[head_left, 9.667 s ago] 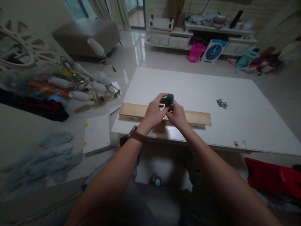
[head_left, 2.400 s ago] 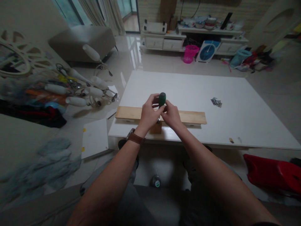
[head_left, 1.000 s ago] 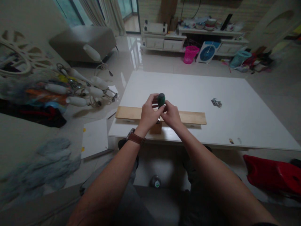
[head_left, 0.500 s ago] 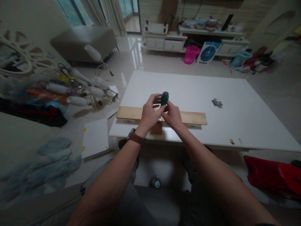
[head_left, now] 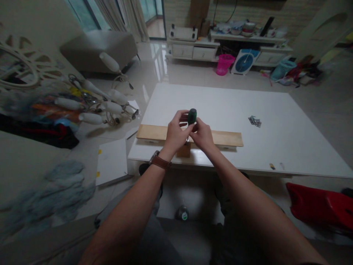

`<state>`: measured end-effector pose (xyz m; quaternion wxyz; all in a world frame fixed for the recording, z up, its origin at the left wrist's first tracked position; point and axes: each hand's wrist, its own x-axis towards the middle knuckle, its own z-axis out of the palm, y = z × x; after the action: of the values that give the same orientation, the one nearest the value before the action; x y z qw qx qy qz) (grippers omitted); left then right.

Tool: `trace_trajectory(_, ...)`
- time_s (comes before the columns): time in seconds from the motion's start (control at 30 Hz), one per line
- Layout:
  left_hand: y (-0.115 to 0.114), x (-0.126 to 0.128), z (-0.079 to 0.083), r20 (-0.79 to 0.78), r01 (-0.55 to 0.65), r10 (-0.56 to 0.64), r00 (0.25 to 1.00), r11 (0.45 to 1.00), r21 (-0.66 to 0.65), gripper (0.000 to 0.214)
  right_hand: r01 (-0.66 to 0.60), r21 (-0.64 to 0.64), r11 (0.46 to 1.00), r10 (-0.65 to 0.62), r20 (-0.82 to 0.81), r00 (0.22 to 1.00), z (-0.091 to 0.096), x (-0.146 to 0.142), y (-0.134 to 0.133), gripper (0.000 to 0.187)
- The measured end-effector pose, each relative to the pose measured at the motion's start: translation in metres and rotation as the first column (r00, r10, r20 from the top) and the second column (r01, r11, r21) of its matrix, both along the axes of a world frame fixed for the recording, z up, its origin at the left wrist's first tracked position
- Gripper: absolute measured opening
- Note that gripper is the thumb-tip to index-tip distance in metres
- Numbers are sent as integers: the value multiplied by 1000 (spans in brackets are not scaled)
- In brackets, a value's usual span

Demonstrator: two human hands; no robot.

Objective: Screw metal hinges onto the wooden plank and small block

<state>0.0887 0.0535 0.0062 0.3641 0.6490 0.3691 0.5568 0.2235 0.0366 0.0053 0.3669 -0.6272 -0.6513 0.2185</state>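
Note:
A screwdriver with a dark green handle (head_left: 192,116) stands nearly upright above a long pale wooden board (head_left: 227,138). My left hand (head_left: 177,132) has its thumb and fingers closed about the screwdriver just under the handle. From the other side, my right hand (head_left: 203,136) pinches at the same spot, its fingertips partly hidden. Below my hands a bit of shiny metal shows, and a brown wooden block (head_left: 184,151) sits under the board's near edge. The board lies across the white table (head_left: 220,105).
Small metal pieces (head_left: 255,121) lie in a pile at the right of the table. Two little items, one a dark and yellow piece (head_left: 272,166), rest near its front edge. A white panel (head_left: 111,162) is at the left, a red object (head_left: 321,204) at the right, a bottle (head_left: 183,213) between my legs.
The screwdriver's handle has tipped very slightly to the left and down. My hands have stayed in nearly the same place.

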Motion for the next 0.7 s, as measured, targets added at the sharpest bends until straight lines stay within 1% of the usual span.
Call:
trace_trajectory(0.17, -2, 1, 1, 18, 14, -14, 1000, 1000, -9, 45, -2, 9, 1000, 2, -7, 1000, 0, -1, -1, 29)
trace_trajectory(0.37, -2, 1, 1, 15, 8, -7, 1000, 1000, -22, 41, -47, -5, 999, 47, -44, 998, -1, 0, 0, 34)
trace_trajectory(0.47, -1, 1, 1, 11, 4, -4, 1000, 1000, -22, 42, -55, -3, 998, 55, -52, 997, -1, 0, 0, 30)
trace_trajectory(0.57, 0, 1, 0, 10, 5, -5, 1000, 1000, -14, 43, -26, -1, 1000, 26, -16, 1000, -1, 0, 0, 23)
trace_trajectory(0.7, 0, 0, -1, 20, 10, -10, 1000, 1000, -9, 45, 7, 22, 1000, -7, 10, 1000, -1, 0, 0, 21)
